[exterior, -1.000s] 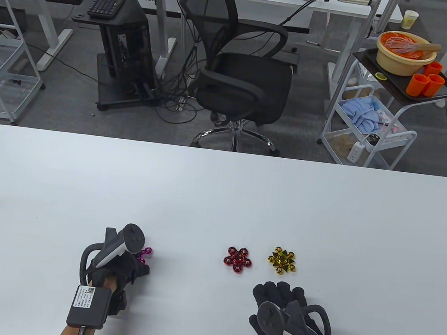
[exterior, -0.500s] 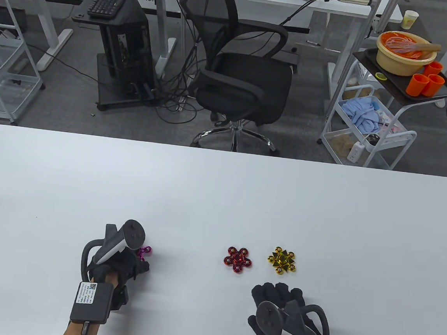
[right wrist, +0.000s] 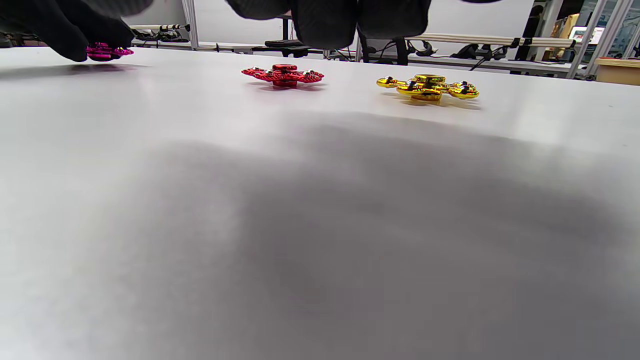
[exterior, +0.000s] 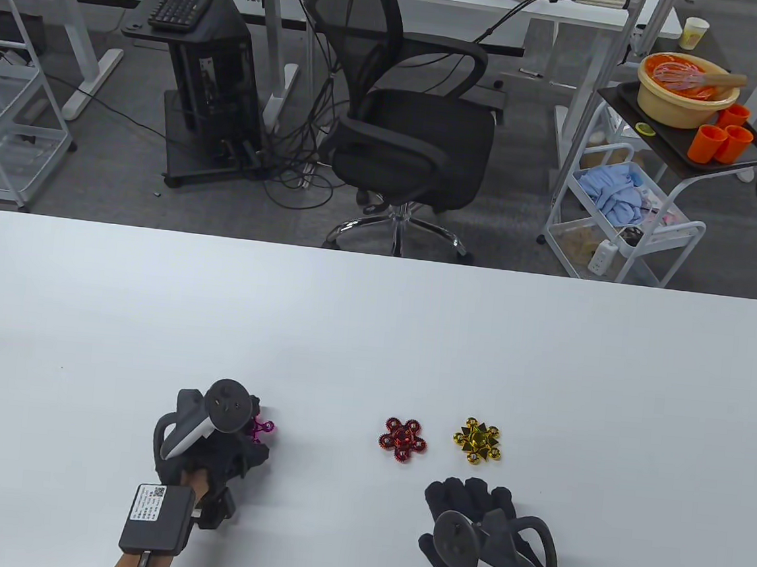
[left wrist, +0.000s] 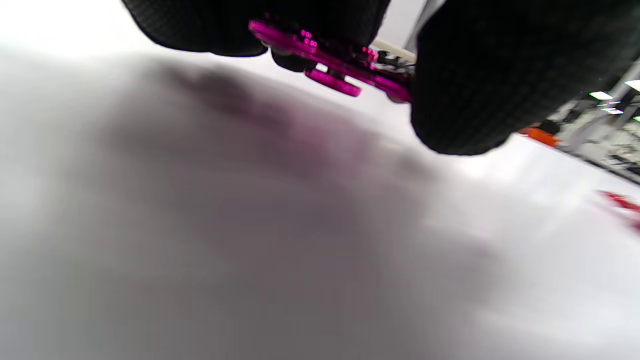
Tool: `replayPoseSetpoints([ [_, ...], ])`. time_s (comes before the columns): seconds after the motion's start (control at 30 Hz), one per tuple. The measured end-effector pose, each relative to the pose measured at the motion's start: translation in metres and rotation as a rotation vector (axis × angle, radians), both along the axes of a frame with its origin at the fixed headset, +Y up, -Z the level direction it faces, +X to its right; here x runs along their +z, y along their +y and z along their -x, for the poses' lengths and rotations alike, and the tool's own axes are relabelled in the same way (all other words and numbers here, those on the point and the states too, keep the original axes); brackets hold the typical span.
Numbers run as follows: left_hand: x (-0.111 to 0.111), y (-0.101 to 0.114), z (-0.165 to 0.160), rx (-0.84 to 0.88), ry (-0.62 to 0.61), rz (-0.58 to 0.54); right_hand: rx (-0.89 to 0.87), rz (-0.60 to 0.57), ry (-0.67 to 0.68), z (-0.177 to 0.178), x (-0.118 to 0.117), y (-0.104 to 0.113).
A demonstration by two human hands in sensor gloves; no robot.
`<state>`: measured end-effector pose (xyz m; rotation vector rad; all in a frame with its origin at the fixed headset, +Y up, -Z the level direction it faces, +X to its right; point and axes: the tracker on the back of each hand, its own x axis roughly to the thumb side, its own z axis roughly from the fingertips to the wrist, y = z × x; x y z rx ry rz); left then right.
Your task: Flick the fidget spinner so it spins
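looking down from the table view, your left hand (exterior: 215,448) has shifted a little to the right and turned since half a second ago, so the tracker's round face now points more upward, and the magenta spinner (exterior: 263,428) peeks out further right than before. your right hand (exterior: 474,513) has not moved, and the red spinner (exterior: 402,440) and gold spinner (exterior: 478,441) lie where they did on the white table (exterior: 374,336). the magenta spinner sits under the fingertips of your left hand, only one or two lobes showing past the glove. your left hand is curled over it, wrist angled toward the right. your right hand lies flat and spread, palm down, just short of the red and gold spinners, holding nothing.

in the left wrist view, your gloved fingers (left wrist: 480,75) close around the magenta spinner (left wrist: 330,62) from above on both sides. it sits tilted, clear of the table (left wrist: 250,250), with a blurred shadow under it.

in the right wrist view, the red spinner (right wrist: 283,75) and gold spinner (right wrist: 429,86) rest flat on the table (right wrist: 320,225), side by side and apart, ahead of your right fingertips (right wrist: 325,22) hanging at the top edge. far left, your left hand (right wrist: 60,27) covers the magenta spinner (right wrist: 107,51).
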<state>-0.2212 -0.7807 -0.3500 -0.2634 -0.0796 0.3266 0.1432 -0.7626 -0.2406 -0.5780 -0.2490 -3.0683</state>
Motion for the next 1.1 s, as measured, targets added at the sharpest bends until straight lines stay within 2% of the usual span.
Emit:
replayPoseSetpoints([
  [0.2, 0.029, 0.015, -0.033, -0.007, -0.171, -0.071, 0.004, 0.006, 0.014, 0.003, 0.002, -0.001],
  [0.33, 0.053, 0.009, -0.049, 0.020, -0.255, -0.050, 0.006, 0.004, 0.025, 0.004, 0.003, -0.001],
  [0.5, 0.069, -0.001, -0.062, -0.003, -0.322, -0.038, 0.003, 0.011, 0.049, 0.008, 0.005, -0.002],
  [0.87, 0.076, -0.008, -0.074, -0.056, -0.368, -0.023, 0.011, 0.008, 0.078, 0.014, 0.007, -0.002],
  [1.1, 0.075, -0.010, -0.078, -0.089, -0.384, -0.006, 0.002, -0.008, 0.127, 0.030, 0.006, 0.005],
])
